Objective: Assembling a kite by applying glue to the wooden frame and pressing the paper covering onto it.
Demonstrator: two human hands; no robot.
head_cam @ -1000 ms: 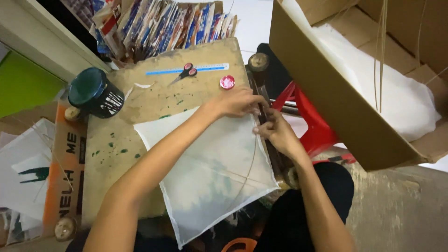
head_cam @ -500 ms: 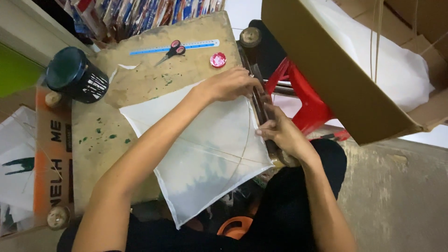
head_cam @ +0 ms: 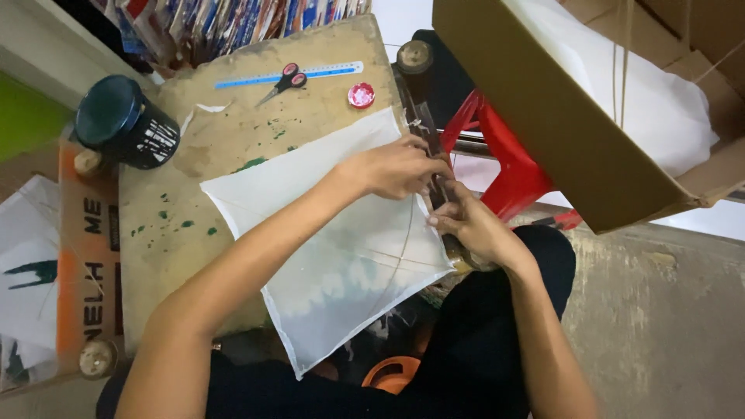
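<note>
Around us a dark pot (head_cam: 124,122), scissors (head_cam: 285,81) on a blue ruler (head_cam: 326,71) and a red cap (head_cam: 361,95) sit on the paint-flecked surface (head_cam: 202,155), a cardboard box (head_cam: 559,116) overhanging to the right. Our left hand (head_cam: 400,167) and right hand (head_cam: 469,226) curl closed, pinching the right edge of the white paper kite (head_cam: 326,248) lying on the surface's near right side. Since half a second ago the kite and both hands look much the same.

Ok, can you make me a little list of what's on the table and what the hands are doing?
Work surface: stained wooden board
Main thing: white paper sheet, lying flat, with thin sticks across it
Left hand: pressing on the sheet's right edge
Right hand: pinching the same edge, just below the left hand
Scissors: at the far side, lying on a blue ruler
Small red lid: beside the ruler
Dark pot: far left corner
Cardboard box: to the right, white material inside
</note>
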